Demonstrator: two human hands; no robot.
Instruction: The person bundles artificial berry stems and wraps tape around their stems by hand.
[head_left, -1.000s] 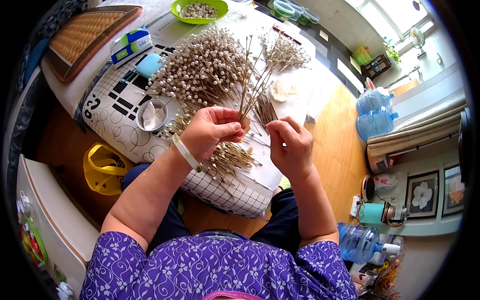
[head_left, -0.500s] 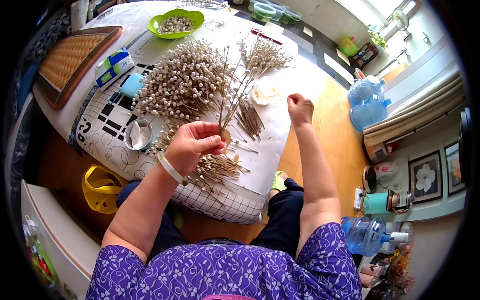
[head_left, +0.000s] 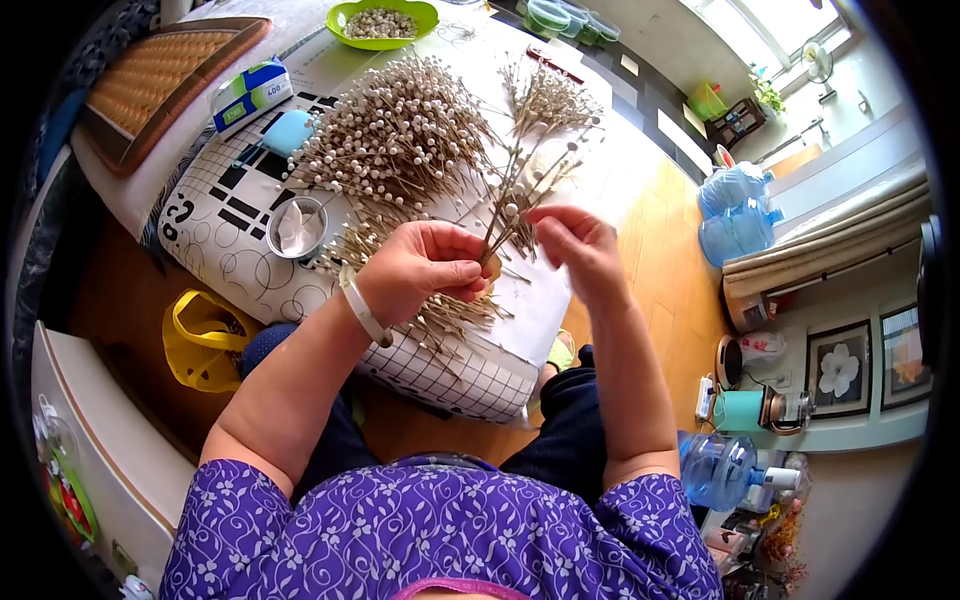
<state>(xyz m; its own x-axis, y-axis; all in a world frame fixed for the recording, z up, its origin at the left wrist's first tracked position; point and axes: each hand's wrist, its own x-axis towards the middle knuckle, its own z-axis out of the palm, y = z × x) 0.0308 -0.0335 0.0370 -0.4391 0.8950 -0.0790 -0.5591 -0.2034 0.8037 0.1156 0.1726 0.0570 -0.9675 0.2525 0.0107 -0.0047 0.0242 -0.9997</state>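
My left hand (head_left: 430,265) is closed around the lower stems of a small dried branch (head_left: 510,190) with pale bead-like tips. The branch stands up from the fist, tilted slightly right. Just right of its stems is my right hand (head_left: 585,250), its thumb and fingers drawn together; whatever they pinch is too small to make out. A large heap of stems with white beads (head_left: 400,130) lies behind my left hand. More loose short stems (head_left: 440,320) lie under and in front of it. A second bunch of dried stems (head_left: 550,100) rests farther back.
A green bowl (head_left: 426,20) of beads stands at the table's back. On the left are a tissue pack (head_left: 250,95), a light-blue case (head_left: 288,133) and a cup (head_left: 273,238) with white pieces. A yellow bag (head_left: 205,365) sits on the floor, water bottles (head_left: 740,230) at right.
My right hand has moved left and down, from out at the right to beside the branch. My left hand still holds the branch, now slightly farther right in view.
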